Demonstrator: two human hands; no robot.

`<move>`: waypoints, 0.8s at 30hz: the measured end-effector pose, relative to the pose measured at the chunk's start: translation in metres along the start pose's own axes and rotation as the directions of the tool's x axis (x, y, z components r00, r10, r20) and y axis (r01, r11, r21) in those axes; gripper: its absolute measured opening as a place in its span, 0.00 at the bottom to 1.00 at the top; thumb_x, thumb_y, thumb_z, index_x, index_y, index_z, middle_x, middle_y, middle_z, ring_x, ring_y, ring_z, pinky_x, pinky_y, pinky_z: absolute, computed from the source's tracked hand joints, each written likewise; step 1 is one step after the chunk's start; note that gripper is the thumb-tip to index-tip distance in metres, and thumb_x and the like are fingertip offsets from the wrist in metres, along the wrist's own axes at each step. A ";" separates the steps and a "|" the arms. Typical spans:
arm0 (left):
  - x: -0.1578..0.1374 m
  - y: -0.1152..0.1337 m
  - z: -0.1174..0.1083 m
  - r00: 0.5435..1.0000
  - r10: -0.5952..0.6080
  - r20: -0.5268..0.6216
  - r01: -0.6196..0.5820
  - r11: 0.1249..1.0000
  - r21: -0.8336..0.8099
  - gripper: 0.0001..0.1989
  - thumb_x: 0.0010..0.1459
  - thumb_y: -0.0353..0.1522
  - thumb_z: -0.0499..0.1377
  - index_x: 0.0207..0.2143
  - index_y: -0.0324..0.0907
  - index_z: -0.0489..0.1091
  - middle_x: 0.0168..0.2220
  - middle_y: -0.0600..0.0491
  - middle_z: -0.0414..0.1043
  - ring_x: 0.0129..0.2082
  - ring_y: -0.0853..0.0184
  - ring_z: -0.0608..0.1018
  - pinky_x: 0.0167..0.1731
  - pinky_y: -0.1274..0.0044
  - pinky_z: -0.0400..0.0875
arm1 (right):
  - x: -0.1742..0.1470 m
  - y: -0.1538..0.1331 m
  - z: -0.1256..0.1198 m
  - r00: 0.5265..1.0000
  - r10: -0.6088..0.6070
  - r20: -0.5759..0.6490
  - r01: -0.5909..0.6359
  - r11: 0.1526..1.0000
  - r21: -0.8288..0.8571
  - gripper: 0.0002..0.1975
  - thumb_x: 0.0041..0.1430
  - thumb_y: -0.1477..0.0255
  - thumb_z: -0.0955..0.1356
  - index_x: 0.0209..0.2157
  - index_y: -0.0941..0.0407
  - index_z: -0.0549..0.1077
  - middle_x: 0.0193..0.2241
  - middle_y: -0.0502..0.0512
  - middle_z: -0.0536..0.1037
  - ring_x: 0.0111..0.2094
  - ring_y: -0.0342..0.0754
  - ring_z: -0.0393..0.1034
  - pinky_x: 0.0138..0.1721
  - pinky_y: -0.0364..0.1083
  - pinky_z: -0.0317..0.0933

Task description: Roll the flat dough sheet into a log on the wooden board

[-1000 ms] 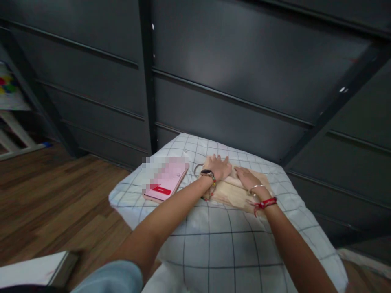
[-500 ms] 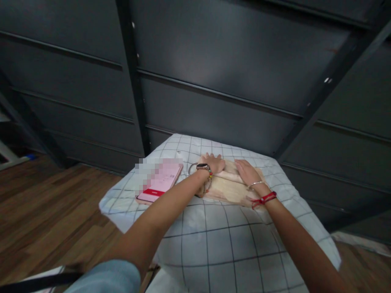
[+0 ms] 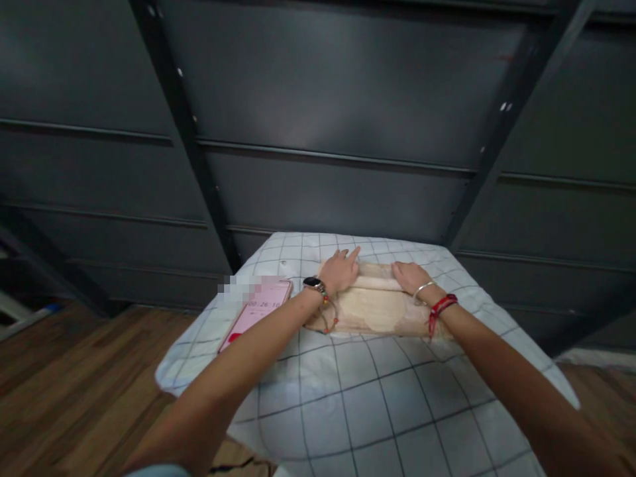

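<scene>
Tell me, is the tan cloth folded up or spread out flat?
Folded. The tan cloth shows a thick doubled edge along its far side, and the left hand and right hand rest on it.

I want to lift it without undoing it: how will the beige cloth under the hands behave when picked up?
The cloth is folded with a rolled far edge, so probably floppy; it may unfold. It looks thin, likely light. Both hands, left and right, press it flat.
</scene>
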State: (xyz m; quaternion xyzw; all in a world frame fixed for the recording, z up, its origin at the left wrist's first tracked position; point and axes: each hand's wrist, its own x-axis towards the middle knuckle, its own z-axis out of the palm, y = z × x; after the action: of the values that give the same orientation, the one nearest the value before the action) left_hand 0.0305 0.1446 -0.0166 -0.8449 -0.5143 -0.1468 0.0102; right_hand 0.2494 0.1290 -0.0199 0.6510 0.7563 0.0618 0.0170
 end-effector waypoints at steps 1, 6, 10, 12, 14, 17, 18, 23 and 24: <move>0.006 -0.003 0.002 1.000 -0.019 0.025 0.019 1.000 -0.006 0.27 0.64 0.35 0.39 0.65 0.43 0.45 0.58 0.45 0.61 0.57 0.62 0.64 0.54 0.72 0.59 | 0.006 0.001 0.000 1.000 0.008 0.009 -0.008 1.000 0.004 0.22 0.68 0.70 0.50 0.45 0.62 0.70 0.42 0.67 0.76 0.44 0.54 0.72 0.45 0.49 0.60; 0.045 -0.014 0.008 0.998 -0.011 0.064 0.012 1.000 -0.016 0.28 0.64 0.33 0.37 0.65 0.36 0.46 0.55 0.42 0.66 0.54 0.63 0.69 0.50 0.74 0.61 | 0.033 0.003 -0.004 0.999 0.044 -0.010 -0.044 0.998 0.055 0.20 0.68 0.73 0.51 0.47 0.64 0.69 0.44 0.68 0.75 0.46 0.53 0.71 0.46 0.48 0.60; 0.053 -0.017 0.009 0.994 0.008 0.108 -0.006 1.000 -0.016 0.28 0.64 0.33 0.37 0.65 0.35 0.45 0.56 0.42 0.64 0.56 0.63 0.68 0.51 0.74 0.60 | 0.041 0.005 0.001 0.998 0.053 -0.022 -0.051 0.995 0.086 0.21 0.67 0.74 0.51 0.47 0.66 0.69 0.44 0.69 0.75 0.48 0.53 0.69 0.49 0.49 0.58; 0.047 -0.016 0.007 0.982 0.010 0.190 -0.004 0.999 -0.032 0.28 0.64 0.34 0.36 0.65 0.38 0.45 0.59 0.43 0.62 0.57 0.64 0.66 0.53 0.74 0.59 | 0.036 0.006 0.006 1.000 -0.014 -0.026 0.016 0.996 0.092 0.21 0.67 0.74 0.51 0.49 0.66 0.68 0.48 0.70 0.73 0.51 0.54 0.66 0.52 0.50 0.56; 0.038 -0.013 0.004 0.958 0.013 0.288 -0.002 0.999 -0.037 0.28 0.64 0.36 0.36 0.66 0.42 0.44 0.61 0.45 0.59 0.59 0.63 0.64 0.54 0.72 0.57 | 0.027 0.006 0.012 0.993 -0.113 -0.037 0.116 0.989 0.095 0.21 0.66 0.75 0.52 0.53 0.65 0.66 0.54 0.68 0.68 0.54 0.54 0.62 0.54 0.50 0.53; 0.030 -0.009 -0.001 0.937 -0.027 0.348 0.027 1.000 0.004 0.28 0.64 0.39 0.35 0.66 0.47 0.43 0.64 0.47 0.53 0.62 0.60 0.59 0.57 0.66 0.54 | 0.019 0.005 0.014 0.987 -0.156 -0.042 0.161 0.976 0.150 0.23 0.66 0.73 0.52 0.58 0.60 0.62 0.59 0.61 0.63 0.57 0.53 0.58 0.57 0.51 0.51; 0.030 -0.008 -0.002 0.935 -0.043 0.352 0.040 0.999 0.017 0.29 0.64 0.40 0.35 0.66 0.48 0.43 0.64 0.48 0.51 0.63 0.60 0.57 0.57 0.65 0.54 | 0.019 0.005 0.014 0.993 -0.117 -0.032 0.121 0.975 0.186 0.23 0.66 0.72 0.52 0.60 0.58 0.61 0.59 0.60 0.63 0.57 0.52 0.57 0.57 0.52 0.51; 0.040 -0.009 -0.003 0.917 -0.111 0.383 0.109 0.994 0.027 0.29 0.64 0.39 0.32 0.66 0.48 0.41 0.65 0.48 0.51 0.63 0.58 0.57 0.57 0.62 0.53 | 0.026 0.004 0.009 0.997 0.077 0.022 -0.080 0.940 0.333 0.25 0.67 0.68 0.50 0.63 0.56 0.55 0.60 0.62 0.62 0.60 0.55 0.52 0.57 0.61 0.49; 0.040 -0.008 -0.003 0.921 -0.102 0.377 0.095 0.995 0.037 0.29 0.64 0.39 0.33 0.67 0.47 0.41 0.65 0.47 0.50 0.63 0.57 0.56 0.57 0.61 0.52 | 0.023 0.003 0.009 0.998 0.061 0.017 -0.063 0.938 0.342 0.25 0.67 0.68 0.50 0.63 0.56 0.55 0.60 0.62 0.61 0.61 0.55 0.51 0.57 0.61 0.49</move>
State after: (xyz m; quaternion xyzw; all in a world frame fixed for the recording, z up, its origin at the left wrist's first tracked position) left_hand 0.0395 0.1827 -0.0044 -0.8303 -0.5497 0.0230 -0.0888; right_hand 0.2497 0.1528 -0.0275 0.6679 0.7345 -0.0719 -0.0960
